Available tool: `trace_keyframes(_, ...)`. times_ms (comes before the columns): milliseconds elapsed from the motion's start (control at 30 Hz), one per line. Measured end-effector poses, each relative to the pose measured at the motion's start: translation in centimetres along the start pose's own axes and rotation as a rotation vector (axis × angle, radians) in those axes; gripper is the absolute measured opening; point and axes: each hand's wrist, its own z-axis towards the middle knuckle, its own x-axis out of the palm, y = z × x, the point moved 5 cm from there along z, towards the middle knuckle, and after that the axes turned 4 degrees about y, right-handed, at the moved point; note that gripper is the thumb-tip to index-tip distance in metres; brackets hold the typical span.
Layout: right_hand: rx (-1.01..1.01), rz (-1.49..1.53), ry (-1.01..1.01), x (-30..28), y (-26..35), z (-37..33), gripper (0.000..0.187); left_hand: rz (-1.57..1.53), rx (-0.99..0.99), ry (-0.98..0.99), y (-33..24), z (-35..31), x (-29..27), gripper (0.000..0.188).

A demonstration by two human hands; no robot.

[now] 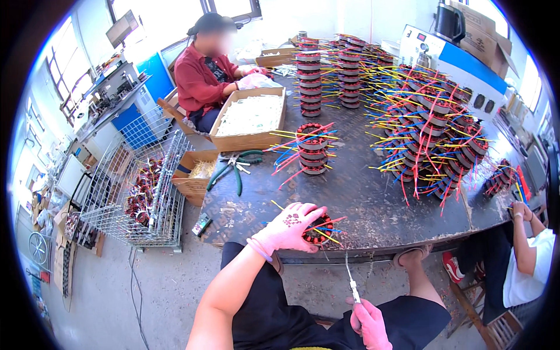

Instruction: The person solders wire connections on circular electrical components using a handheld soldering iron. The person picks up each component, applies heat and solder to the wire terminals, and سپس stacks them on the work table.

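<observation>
My left hand point(290, 226), in a pink glove, is closed around a motor stator point(318, 230) at the table's front edge. Red windings line its ring, and red, yellow and blue leads stick out to the right. Low over my lap, my right hand point(369, 325), also gloved in pink, grips a slim white-and-silver tool point(353, 287). A thin pale shaft runs from it up toward the table edge, just right of the stator; its exact kind is unclear. Behind my left hand stands a short stack of stators point(312, 153) with coloured leads.
Green-handled pliers point(235, 169) lie left of the short stack. Taller stator stacks point(309, 79) and a large leaning pile point(429, 131) fill the back and right. A carton of white parts point(251, 116) stands before a co-worker point(207, 76). A wire cage point(143, 192) stands left.
</observation>
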Motion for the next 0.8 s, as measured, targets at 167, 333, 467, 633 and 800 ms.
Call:
trace_keyframes(167, -0.009, -0.033, 0.016, 0.8, 1.4, -0.6, 0.037, 0.004, -0.001, -0.008, -0.1, 0.0, -0.1, 0.096)
trace_keyframes(333, 0.008, -0.024, 0.014, 0.9, 1.5, -0.7, 0.037, 0.011, -0.012, 0.008, -0.1, 0.2, -0.1, 0.097)
trace_keyframes(467, 0.021, -0.007, 0.012, 0.7, 1.3, -0.7, 0.039, 0.003, -0.015, -0.002, -0.5, 0.5, -0.1, 0.098)
trace_keyframes(633, 0.03, -0.076, -0.003, 0.0, 0.6, -0.8, 0.041, 0.008, -0.003, -0.03, -0.6, 0.6, -0.2, 0.096)
trace_keyframes(800, 0.017, -0.109, -0.029, 0.2, 0.8, -0.4, 0.039, -0.005, -0.016, 0.005, -0.5, 0.8, -0.4, 0.095)
